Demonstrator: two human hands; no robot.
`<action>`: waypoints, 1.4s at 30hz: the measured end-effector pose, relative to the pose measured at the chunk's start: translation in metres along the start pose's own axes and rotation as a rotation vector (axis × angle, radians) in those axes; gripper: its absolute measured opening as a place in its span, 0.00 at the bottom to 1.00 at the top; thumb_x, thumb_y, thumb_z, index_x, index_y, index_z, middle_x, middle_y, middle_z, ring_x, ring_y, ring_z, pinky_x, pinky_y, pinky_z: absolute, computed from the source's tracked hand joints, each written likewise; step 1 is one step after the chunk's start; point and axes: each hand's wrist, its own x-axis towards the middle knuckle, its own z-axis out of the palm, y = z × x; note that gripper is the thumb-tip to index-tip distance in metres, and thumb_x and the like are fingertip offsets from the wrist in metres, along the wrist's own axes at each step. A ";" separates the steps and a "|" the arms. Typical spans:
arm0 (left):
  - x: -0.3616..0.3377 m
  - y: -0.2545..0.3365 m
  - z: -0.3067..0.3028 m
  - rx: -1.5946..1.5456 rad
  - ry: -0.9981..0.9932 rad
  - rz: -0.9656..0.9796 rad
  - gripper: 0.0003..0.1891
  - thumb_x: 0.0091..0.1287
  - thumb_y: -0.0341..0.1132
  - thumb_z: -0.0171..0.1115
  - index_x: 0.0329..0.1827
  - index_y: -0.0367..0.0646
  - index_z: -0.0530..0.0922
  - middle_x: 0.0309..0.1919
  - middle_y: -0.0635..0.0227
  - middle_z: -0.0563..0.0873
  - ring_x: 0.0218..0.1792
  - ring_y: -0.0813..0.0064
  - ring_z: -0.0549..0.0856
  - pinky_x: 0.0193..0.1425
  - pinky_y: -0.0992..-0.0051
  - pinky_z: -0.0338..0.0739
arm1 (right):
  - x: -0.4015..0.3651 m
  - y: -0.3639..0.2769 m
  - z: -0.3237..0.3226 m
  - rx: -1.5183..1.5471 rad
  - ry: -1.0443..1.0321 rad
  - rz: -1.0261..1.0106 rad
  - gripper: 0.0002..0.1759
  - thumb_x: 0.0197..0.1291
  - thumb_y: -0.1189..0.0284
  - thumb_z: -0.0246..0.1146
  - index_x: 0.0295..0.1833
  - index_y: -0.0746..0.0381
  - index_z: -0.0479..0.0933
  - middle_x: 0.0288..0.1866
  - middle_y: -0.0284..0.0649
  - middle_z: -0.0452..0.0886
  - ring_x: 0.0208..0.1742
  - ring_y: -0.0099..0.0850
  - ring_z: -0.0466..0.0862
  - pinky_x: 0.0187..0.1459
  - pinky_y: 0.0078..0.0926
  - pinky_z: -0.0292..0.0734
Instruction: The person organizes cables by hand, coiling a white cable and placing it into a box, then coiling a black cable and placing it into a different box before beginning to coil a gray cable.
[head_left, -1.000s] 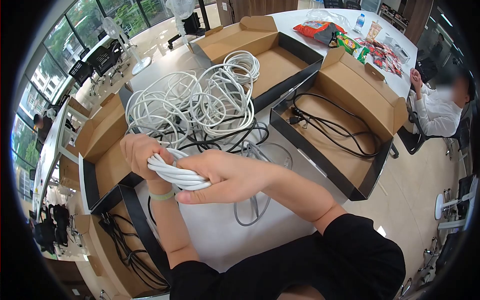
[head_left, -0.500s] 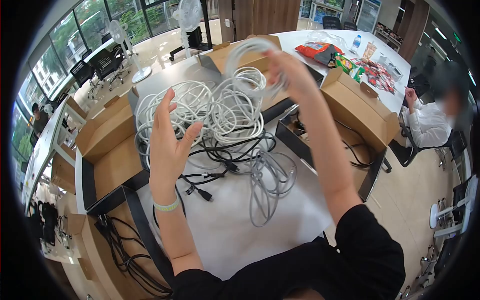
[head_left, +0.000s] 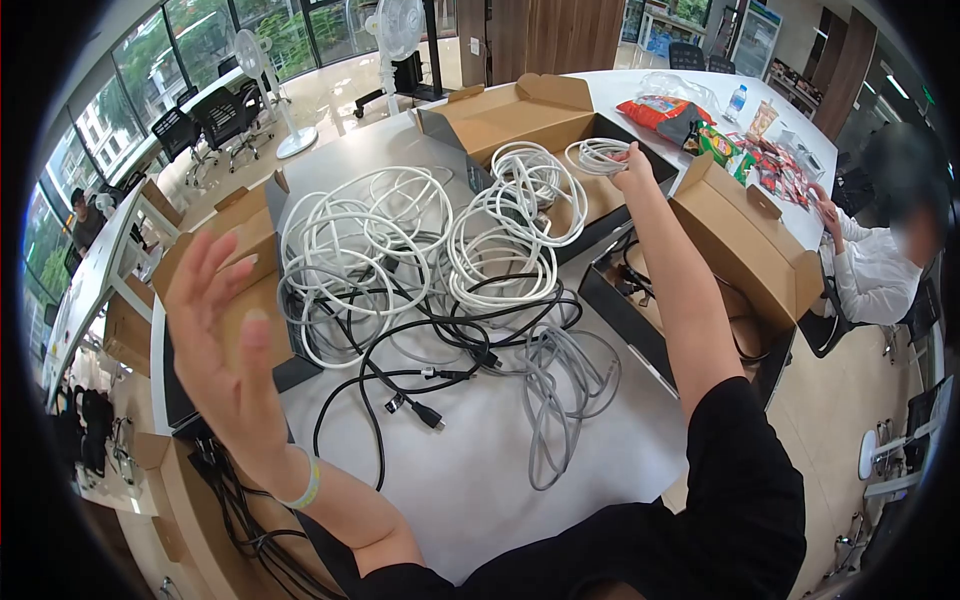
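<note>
Tall glass windows (head_left: 190, 55) and a white pedestal fan (head_left: 399, 28) stand beyond the far left corner of a smooth white table (head_left: 450, 470). Near its far edge, an oval coil of white plastic-coated cable (head_left: 593, 154) is held over an open far cardboard box (head_left: 525, 105), brown inside and black outside; whether it touches the bottom cannot be told. The coil lies to the left of the fingers of the right hand (head_left: 628, 170), its long axis running roughly left to right, across the line of the outstretched forearm. Those fingers are closed around the coil's right end, their tips partly hidden. The left hand (head_left: 228, 365) is well apart, raised near the table's left edge, its fingers spread and holding nothing. Nearer than the far box lies a loose tangle of white looped cables (head_left: 502, 295), then a black cable with a moulded plug (head_left: 428, 415) and loops of thin grey cable (head_left: 562, 375). By the right edge, a person in a white sleeve (head_left: 870, 275) reaches toward small red packets (head_left: 785, 172).
</note>
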 end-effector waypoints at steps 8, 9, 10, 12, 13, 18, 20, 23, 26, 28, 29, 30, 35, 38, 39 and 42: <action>-0.001 0.004 0.004 -0.013 0.039 0.023 0.31 0.60 0.49 0.53 0.58 0.31 0.64 0.50 0.49 0.75 0.46 0.66 0.77 0.55 0.70 0.67 | 0.017 0.008 -0.015 -0.618 0.450 0.132 0.13 0.56 0.72 0.47 0.44 0.56 0.75 0.40 0.41 0.77 0.42 0.36 0.77 0.38 0.42 0.70; -0.001 0.004 0.005 0.000 0.025 0.038 0.31 0.60 0.49 0.54 0.58 0.31 0.64 0.50 0.49 0.75 0.46 0.67 0.77 0.55 0.70 0.67 | 0.034 0.012 -0.021 -0.576 0.384 0.090 0.13 0.56 0.72 0.47 0.43 0.57 0.75 0.40 0.41 0.77 0.42 0.36 0.77 0.39 0.42 0.70; -0.001 0.005 0.006 -0.004 0.023 0.039 0.31 0.60 0.49 0.54 0.58 0.31 0.64 0.50 0.49 0.75 0.46 0.67 0.77 0.55 0.70 0.67 | 0.054 0.016 -0.027 -0.532 0.316 0.047 0.13 0.56 0.73 0.47 0.43 0.58 0.75 0.40 0.41 0.77 0.42 0.36 0.77 0.40 0.42 0.71; -0.002 0.005 0.007 0.013 -0.008 0.009 0.31 0.60 0.49 0.54 0.58 0.31 0.64 0.49 0.50 0.75 0.46 0.67 0.77 0.55 0.70 0.67 | 0.082 0.024 -0.038 -0.438 0.180 -0.036 0.12 0.56 0.73 0.47 0.42 0.59 0.75 0.40 0.41 0.77 0.43 0.35 0.77 0.41 0.43 0.71; -0.002 0.006 0.007 0.012 -0.010 0.012 0.31 0.60 0.49 0.54 0.58 0.31 0.64 0.49 0.50 0.75 0.46 0.67 0.77 0.55 0.70 0.67 | 0.084 0.026 -0.039 -0.391 0.111 -0.077 0.12 0.56 0.73 0.47 0.41 0.59 0.75 0.39 0.41 0.77 0.43 0.35 0.77 0.42 0.43 0.72; -0.002 0.004 0.005 0.005 -0.021 -0.024 0.30 0.60 0.48 0.55 0.58 0.33 0.65 0.49 0.53 0.76 0.45 0.69 0.77 0.54 0.72 0.68 | -0.051 0.011 0.000 -0.567 0.274 -0.110 0.12 0.57 0.75 0.46 0.41 0.62 0.75 0.39 0.44 0.77 0.38 0.36 0.80 0.39 0.45 0.76; -0.002 0.004 0.005 0.005 -0.022 -0.037 0.30 0.60 0.47 0.56 0.58 0.34 0.65 0.49 0.54 0.76 0.45 0.69 0.77 0.54 0.72 0.68 | -0.063 0.009 0.002 -0.539 0.266 -0.061 0.12 0.57 0.75 0.46 0.41 0.62 0.75 0.39 0.44 0.77 0.37 0.37 0.81 0.37 0.46 0.76; -0.003 0.006 0.007 0.012 -0.040 -0.080 0.29 0.59 0.46 0.56 0.58 0.35 0.66 0.49 0.55 0.76 0.45 0.70 0.77 0.53 0.73 0.68 | -0.003 0.010 -0.018 -0.484 0.187 0.016 0.11 0.57 0.74 0.47 0.42 0.61 0.74 0.40 0.45 0.77 0.36 0.37 0.81 0.35 0.49 0.76; -0.003 0.007 0.008 0.051 -0.095 -0.123 0.28 0.58 0.44 0.58 0.58 0.36 0.66 0.48 0.56 0.77 0.44 0.71 0.78 0.52 0.73 0.68 | 0.010 0.011 -0.022 -0.666 0.144 0.003 0.15 0.59 0.65 0.46 0.47 0.60 0.71 0.41 0.43 0.79 0.39 0.37 0.81 0.40 0.46 0.74; -0.002 0.008 0.010 0.084 -0.132 -0.133 0.28 0.58 0.43 0.58 0.59 0.37 0.66 0.48 0.56 0.77 0.43 0.71 0.78 0.52 0.73 0.68 | 0.025 0.015 -0.025 -0.496 0.032 -0.016 0.13 0.55 0.73 0.53 0.45 0.67 0.72 0.41 0.47 0.76 0.38 0.39 0.80 0.37 0.42 0.74; -0.002 0.008 0.012 0.076 -0.130 -0.131 0.29 0.57 0.43 0.58 0.59 0.37 0.66 0.48 0.55 0.77 0.43 0.71 0.78 0.51 0.73 0.69 | 0.061 0.018 -0.036 -0.468 -0.054 0.013 0.13 0.54 0.75 0.55 0.44 0.70 0.72 0.40 0.48 0.76 0.39 0.39 0.79 0.39 0.38 0.75; -0.002 0.008 0.013 0.068 -0.130 -0.129 0.29 0.57 0.43 0.59 0.60 0.38 0.65 0.48 0.55 0.77 0.42 0.71 0.78 0.51 0.73 0.69 | 0.059 0.018 -0.036 -0.465 -0.054 0.014 0.13 0.54 0.75 0.55 0.44 0.70 0.72 0.40 0.48 0.76 0.39 0.39 0.79 0.39 0.38 0.75; -0.003 0.008 0.013 0.060 -0.109 -0.154 0.31 0.57 0.44 0.59 0.61 0.39 0.63 0.49 0.56 0.76 0.43 0.71 0.78 0.51 0.73 0.68 | -0.022 0.020 -0.007 -1.310 0.492 -0.449 0.32 0.49 0.60 0.56 0.57 0.70 0.62 0.60 0.55 0.63 0.59 0.48 0.67 0.58 0.42 0.64; -0.002 0.009 0.012 0.071 -0.112 -0.171 0.31 0.58 0.45 0.58 0.61 0.39 0.63 0.50 0.56 0.75 0.43 0.71 0.78 0.51 0.73 0.68 | -0.036 0.013 -0.003 -1.332 0.452 -0.458 0.40 0.42 0.60 0.59 0.60 0.70 0.57 0.63 0.56 0.56 0.65 0.48 0.55 0.64 0.38 0.52; -0.002 0.009 0.012 0.081 -0.118 -0.178 0.31 0.58 0.45 0.58 0.61 0.39 0.63 0.51 0.56 0.75 0.44 0.71 0.78 0.51 0.73 0.68 | -0.030 0.018 -0.003 -1.307 0.571 -0.530 0.34 0.44 0.62 0.60 0.55 0.70 0.63 0.55 0.56 0.67 0.60 0.48 0.65 0.61 0.38 0.57; -0.002 0.009 0.010 0.113 -0.132 -0.169 0.29 0.58 0.45 0.58 0.60 0.39 0.65 0.51 0.56 0.75 0.43 0.71 0.78 0.51 0.73 0.68 | 0.039 0.018 -0.032 -1.104 0.141 -0.348 0.15 0.45 0.64 0.60 0.35 0.64 0.73 0.25 0.38 0.73 0.22 0.27 0.73 0.22 0.29 0.70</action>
